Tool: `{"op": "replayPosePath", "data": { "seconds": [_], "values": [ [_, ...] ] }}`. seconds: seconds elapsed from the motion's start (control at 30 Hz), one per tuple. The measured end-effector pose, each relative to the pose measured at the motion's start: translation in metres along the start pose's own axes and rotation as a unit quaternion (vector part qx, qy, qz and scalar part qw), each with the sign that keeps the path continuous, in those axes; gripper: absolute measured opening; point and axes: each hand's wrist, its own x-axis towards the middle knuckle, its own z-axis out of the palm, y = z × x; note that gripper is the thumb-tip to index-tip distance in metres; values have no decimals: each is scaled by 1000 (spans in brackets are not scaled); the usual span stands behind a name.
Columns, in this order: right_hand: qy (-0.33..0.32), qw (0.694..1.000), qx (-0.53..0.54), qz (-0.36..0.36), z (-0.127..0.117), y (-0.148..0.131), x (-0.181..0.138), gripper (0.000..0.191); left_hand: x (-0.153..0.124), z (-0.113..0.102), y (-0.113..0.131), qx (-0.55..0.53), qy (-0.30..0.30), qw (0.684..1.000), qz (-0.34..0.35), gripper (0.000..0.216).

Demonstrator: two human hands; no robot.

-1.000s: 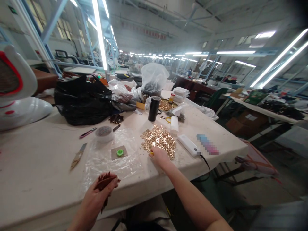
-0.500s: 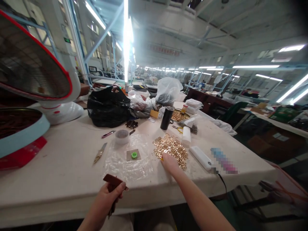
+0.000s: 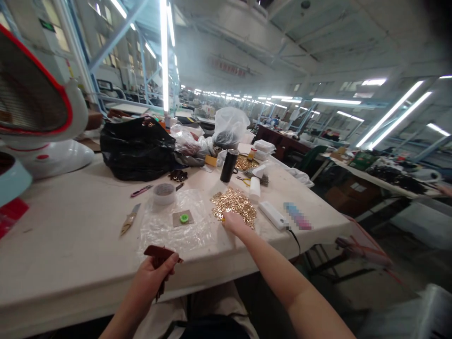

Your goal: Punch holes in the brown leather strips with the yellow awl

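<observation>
Head view shows our left hand (image 3: pixel 158 273) at the near edge of the cloth-covered table (image 3: pixel 70 249), thumb and fingers clamped on a small bundle of brown leather-like strips (image 3: pixel 155 251). The uppermost strip lies nearly level, its long axis running left to right with a slight dip to the right; its broad end points left, past our fingers, and its other end shows just beyond our thumb tip. Other strips hang beneath the hand, their ends pointing down toward our lap. Our right arm reaches forward, and the right hand (image 3: pixel 233 222) rests at the near edge of a spread pile of gold-coloured metal rings (image 3: pixel 233 202), fingers pointing left. A small yellow piece (image 3: pixel 223 219) shows at those fingertips, but the hand hides most of it, so we cannot tell whether the fingers are closed on it or which way it points. Between our hands, farther in, a clear plastic sheet (image 3: pixel 194 240) lies flat, bearing a flat card (image 3: pixel 176 221) with a bright green disc (image 3: pixel 184 218) on it. A roll of tape (image 3: pixel 164 194) sits at the sheet's far left, and a pointed blade with a wrapped handle (image 3: pixel 129 221) lies left of the sheet, its tip aimed away from us.
</observation>
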Motion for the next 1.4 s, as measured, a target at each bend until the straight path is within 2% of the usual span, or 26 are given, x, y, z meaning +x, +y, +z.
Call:
{"op": "replayPosePath", "data": {
  "seconds": [0.23, 0.57, 0.77, 0.83, 0.93, 1.03, 1.13, 1.2, 1.27, 1.33, 1.4],
  "values": [
    [27, 998, 51, -28, 11, 21, -12, 16, 17, 3, -5, 47, 8, 999, -13, 46],
    [36, 990, 121, -56, 14, 23, 4, 8, 44, 27, -10, 111, -27, 993, 23, 37],
    [79, 970, 208, -98, 16, 30, -27, 8, 42, 27, -8, 131, -10, 991, 23, 31],
    [107, 952, 267, -107, 17, 25, -40, 5, 44, 31, -2, 129, -20, 991, 26, 32],
    [142, 898, 403, -105, 19, 12, -54, 3, 49, 43, 9, 118, -55, 991, 30, 33],
    [112, 837, 528, -83, 18, -7, -64, 8, 53, 57, 18, 103, -82, 990, 44, 34],
    [81, 800, 589, -87, 15, -25, -73, 8, 50, 66, 21, 77, -49, 992, 82, 31],
    [90, 803, 581, -99, 12, -34, -78, 5, 46, 68, 22, 67, -9, 993, 100, 28],
    [126, 825, 533, -134, 8, -39, -82, 3, 44, 65, 25, 79, 14, 991, 106, 27],
    [167, 851, 462, -185, 5, -41, -85, 6, 45, 61, 29, 104, -5, 990, 96, 27],
    [186, 869, 396, -232, 3, -42, -87, 9, 47, 57, 32, 121, -49, 989, 71, 27]
  ]
}}
